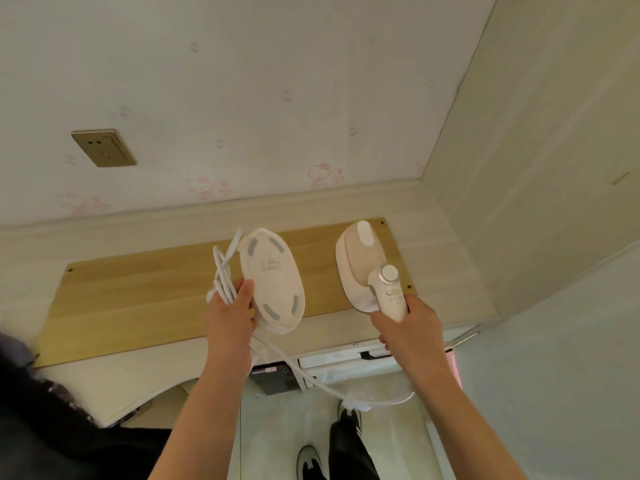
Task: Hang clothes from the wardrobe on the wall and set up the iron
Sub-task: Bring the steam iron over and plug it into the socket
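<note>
**Two hands holding an iron and its base over a wooden surface**

Nearest, at six o'clock, the person's shoes point(329, 441) are standing on a pale floor. Two bare forearms are reaching up from there. A white cord point(311, 379) is looping between them, running from the right forearm up toward the left hand.

The left hand point(230, 317), at about nine o'clock from centre, is grasping a white oval base point(273, 282), tilted so its underside with grey pads is facing the viewer. The same hand is also clutching a bundle of the cord.

The right hand point(412, 323), at about three o'clock, is clenching the handle of the pale pink iron point(367, 268). The iron's front end is pointing away, toward twelve o'clock, and seems to be resting on the surface point(138, 306), a light wood panel.

Farther off, at ten o'clock, a gold wall socket point(104, 148) is sitting on pale wallpaper with faint pink cartoon cats.
</note>
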{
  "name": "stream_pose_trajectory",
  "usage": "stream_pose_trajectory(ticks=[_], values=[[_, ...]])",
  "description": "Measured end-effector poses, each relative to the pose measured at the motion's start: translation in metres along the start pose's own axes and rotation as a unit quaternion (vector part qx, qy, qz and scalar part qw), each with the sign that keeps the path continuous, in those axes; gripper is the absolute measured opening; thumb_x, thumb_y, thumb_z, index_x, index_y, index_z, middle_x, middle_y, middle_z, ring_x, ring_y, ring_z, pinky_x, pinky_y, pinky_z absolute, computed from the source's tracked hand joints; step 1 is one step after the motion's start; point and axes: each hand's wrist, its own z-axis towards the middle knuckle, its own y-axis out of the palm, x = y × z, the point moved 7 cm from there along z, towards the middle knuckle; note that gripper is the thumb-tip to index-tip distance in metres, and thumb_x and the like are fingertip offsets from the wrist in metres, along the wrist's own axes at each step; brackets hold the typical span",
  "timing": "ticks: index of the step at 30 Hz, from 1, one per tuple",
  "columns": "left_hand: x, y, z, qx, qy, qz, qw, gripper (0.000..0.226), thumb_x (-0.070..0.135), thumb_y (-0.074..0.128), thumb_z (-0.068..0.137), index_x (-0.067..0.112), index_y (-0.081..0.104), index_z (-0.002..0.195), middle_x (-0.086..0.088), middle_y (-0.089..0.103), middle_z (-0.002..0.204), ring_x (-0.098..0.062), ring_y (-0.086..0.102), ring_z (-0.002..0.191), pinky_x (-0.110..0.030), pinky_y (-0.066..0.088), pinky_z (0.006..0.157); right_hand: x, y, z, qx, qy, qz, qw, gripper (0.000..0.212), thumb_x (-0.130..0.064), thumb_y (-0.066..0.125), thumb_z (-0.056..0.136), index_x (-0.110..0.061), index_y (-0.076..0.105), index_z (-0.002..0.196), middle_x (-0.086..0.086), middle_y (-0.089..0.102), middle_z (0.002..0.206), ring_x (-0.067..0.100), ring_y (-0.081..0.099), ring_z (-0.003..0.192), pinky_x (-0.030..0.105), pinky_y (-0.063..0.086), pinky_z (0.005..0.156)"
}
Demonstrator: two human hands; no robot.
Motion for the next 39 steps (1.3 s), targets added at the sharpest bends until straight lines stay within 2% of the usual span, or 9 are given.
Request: stream_pose_trajectory(ticks=[5,10,17,23,33,39], values=[[-0.014,0.027,0.027,0.016,-0.025,0.015,0.999,0.013,0.02,0.055,0.096,0.018,0.063,0.105,-0.003,0.066,0.097,-0.017,0.062,0.089,-0.025,0.048,0.062,-0.004,0.001,0.039,-0.008,0.0,0.003,1.0,0.011,-0.019,0.066,0.074,-0.014,0.056,0.078,0.009,0.065,0.073,0.029,0.066,0.07,0.04,0.054,0.061],[-0.034,0.055,0.052,0.013,-0.044,0.061,0.997,0.012,0.021,0.054,0.096,0.021,0.065,0.089,-0.005,0.063,0.083,-0.018,0.056,0.073,-0.029,0.04,0.055,-0.008,-0.002,0.078,-0.016,-0.003,-0.004,1.0,0.009,-0.017,0.064,0.074,-0.014,0.056,0.076,0.007,0.064,0.072,0.026,0.065,0.069,0.038,0.053,0.06],[-0.066,0.103,0.088,-0.023,-0.083,0.106,0.991,0.011,0.016,0.057,0.094,0.014,0.066,0.09,-0.011,0.058,0.08,-0.026,0.051,0.073,-0.029,0.033,0.048,-0.003,-0.003,0.124,-0.031,0.004,-0.024,0.999,0.01,-0.015,0.064,0.073,-0.016,0.054,0.076,0.004,0.061,0.07,0.019,0.059,0.063,0.028,0.043,0.051],[-0.092,0.136,0.109,-0.038,-0.123,0.133,0.983,0.011,0.017,0.059,0.093,0.011,0.065,0.099,-0.013,0.066,0.087,-0.025,0.058,0.076,-0.029,0.035,0.048,0.006,-0.005,0.148,-0.028,0.017,-0.03,0.999,0.011,-0.016,0.064,0.075,-0.015,0.054,0.078,0.004,0.061,0.072,0.015,0.056,0.061,0.021,0.036,0.048],[-0.119,0.162,0.129,-0.052,-0.168,0.182,0.967,0.015,0.018,0.062,0.091,0.006,0.064,0.1,-0.021,0.068,0.096,-0.03,0.061,0.077,-0.029,0.033,0.047,0.02,-0.01,0.173,-0.019,0.035,-0.049,0.998,0.012,-0.016,0.065,0.076,-0.014,0.054,0.079,-0.002,0.055,0.069,0.009,0.049,0.059,0.02,0.033,0.048],[-0.108,0.161,0.123,-0.038,-0.152,0.218,0.963,0.018,0.017,0.06,0.092,0.005,0.065,0.104,-0.015,0.063,0.083,-0.018,0.044,0.053,-0.028,0.037,0.05,0.026,-0.004,0.175,-0.026,0.046,-0.043,0.998,0.013,-0.014,0.064,0.075,-0.015,0.051,0.074,-0.001,0.053,0.066,0.011,0.048,0.057,0.022,0.033,0.049]])
